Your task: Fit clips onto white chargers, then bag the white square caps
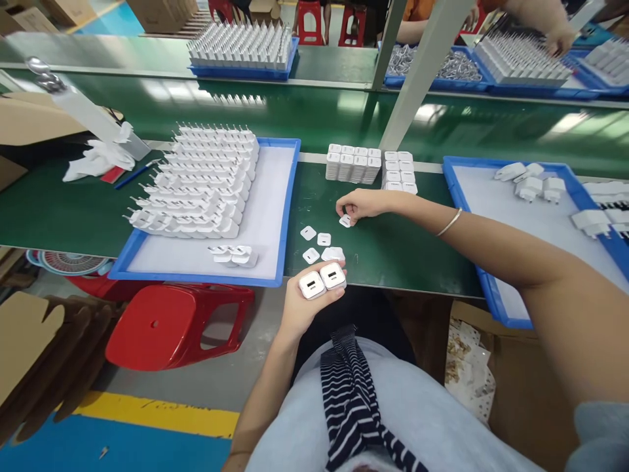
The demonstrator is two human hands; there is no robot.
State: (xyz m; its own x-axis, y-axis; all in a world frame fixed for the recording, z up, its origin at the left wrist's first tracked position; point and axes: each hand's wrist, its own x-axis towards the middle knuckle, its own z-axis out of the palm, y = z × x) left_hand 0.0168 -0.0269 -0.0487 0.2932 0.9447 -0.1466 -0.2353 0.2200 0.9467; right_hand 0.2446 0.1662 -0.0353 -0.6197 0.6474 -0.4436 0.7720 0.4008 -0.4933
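Two white charger bodies (323, 280) lie side by side in my left hand (304, 298), their port faces turned up toward me. My fingers wrap round them just over the table's front edge. Above and to the right, my right hand (358, 204) pinches a small white cover plate (345, 221) with a dark slot, at the green tabletop. Several loose cover plates (324, 239) lie between my two hands. Behind my right hand stand neat stacks of white cover plates (353, 164), with another stacked group (400, 172) beside them.
A blue-rimmed tray (282, 216) at left bears rows of chargers (201, 177) with pins up. At right, another blue-rimmed tray (462, 190) holds several chargers (533, 183). A metal post (413, 72) rises behind the stacks. A red stool (157, 324) stands below left. Across the bench a co-worker's hand (560, 39) reaches over a tray.
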